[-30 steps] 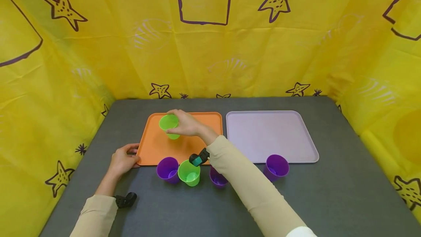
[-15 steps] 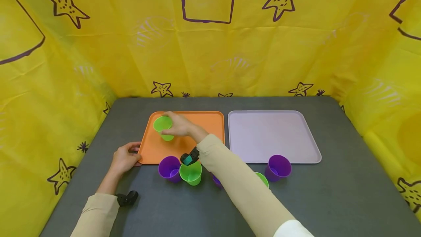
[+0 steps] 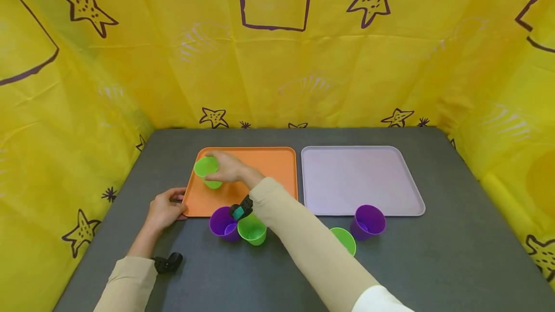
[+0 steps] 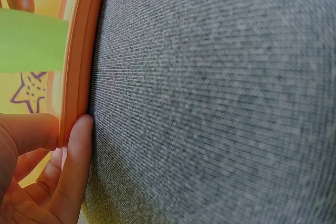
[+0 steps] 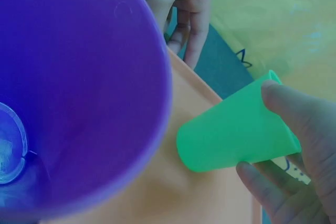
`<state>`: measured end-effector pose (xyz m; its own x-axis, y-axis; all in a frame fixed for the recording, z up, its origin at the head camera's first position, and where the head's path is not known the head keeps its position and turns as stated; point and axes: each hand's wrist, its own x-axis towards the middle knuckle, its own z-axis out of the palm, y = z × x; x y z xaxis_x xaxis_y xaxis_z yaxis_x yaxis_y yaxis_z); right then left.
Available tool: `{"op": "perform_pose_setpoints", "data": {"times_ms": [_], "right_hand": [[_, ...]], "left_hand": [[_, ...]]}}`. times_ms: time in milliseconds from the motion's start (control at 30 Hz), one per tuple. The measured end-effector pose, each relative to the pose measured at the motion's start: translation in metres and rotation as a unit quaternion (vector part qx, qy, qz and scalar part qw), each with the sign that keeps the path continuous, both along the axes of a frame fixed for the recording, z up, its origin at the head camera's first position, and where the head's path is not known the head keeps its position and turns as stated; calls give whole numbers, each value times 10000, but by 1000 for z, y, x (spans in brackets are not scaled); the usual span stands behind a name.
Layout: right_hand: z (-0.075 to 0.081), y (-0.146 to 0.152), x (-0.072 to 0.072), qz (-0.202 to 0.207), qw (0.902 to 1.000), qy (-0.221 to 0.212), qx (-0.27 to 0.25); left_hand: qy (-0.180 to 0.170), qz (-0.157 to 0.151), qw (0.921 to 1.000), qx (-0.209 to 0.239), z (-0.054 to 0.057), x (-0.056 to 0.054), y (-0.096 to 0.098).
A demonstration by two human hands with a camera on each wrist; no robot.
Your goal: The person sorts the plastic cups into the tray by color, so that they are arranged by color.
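Observation:
My right hand (image 3: 227,166) grips a green cup (image 3: 207,170) near its rim, over the left part of the orange tray (image 3: 260,170). In the right wrist view the thumb and fingers hold the green cup (image 5: 236,129) from either side, its base toward the tray. At the tray's near left corner, my left hand (image 3: 164,212) pinches the edge. The left wrist view shows the thumb on top of the orange rim (image 4: 79,66) and a finger beneath it.
A purple cup (image 3: 223,224) and a green cup (image 3: 252,231) stand before the orange tray. Right of the forearm are another green cup (image 3: 345,240) and a purple cup (image 3: 368,223). A lilac tray (image 3: 360,177) lies at right on the dark table (image 3: 455,244). Yellow cloth (image 3: 277,71) surrounds the table.
My right hand has carried the green cup leftward over the orange tray. The right forearm shifted left too, uncovering a green cup and covering a purple one. My left hand kept its hold.

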<state>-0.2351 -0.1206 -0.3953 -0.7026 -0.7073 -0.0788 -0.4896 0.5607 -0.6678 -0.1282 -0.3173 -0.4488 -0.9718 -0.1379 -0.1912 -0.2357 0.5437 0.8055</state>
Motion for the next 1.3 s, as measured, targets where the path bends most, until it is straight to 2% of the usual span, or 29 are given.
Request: {"op": "perform_pose_setpoints", "data": {"times_ms": [267,567,733,1000,1300], "right_hand": [[1,-7,1,-13,9998,69,172],[4,-4,0,30,9999,102,43],[14,3,-2,192,9998,64,47],[31,15,-1,620,9969,472,51],[52,42,5,1050,9905,892,-40]], "left_hand": [[14,-2,10000,-4,2,0,0],[31,-13,10000,-25,0,-2,2],[52,-4,10000,-10,-1,-2,0],[27,10,10000,-7,-1,-1,-1],[26,-17,10000,-46,-1,-1,0]]}}
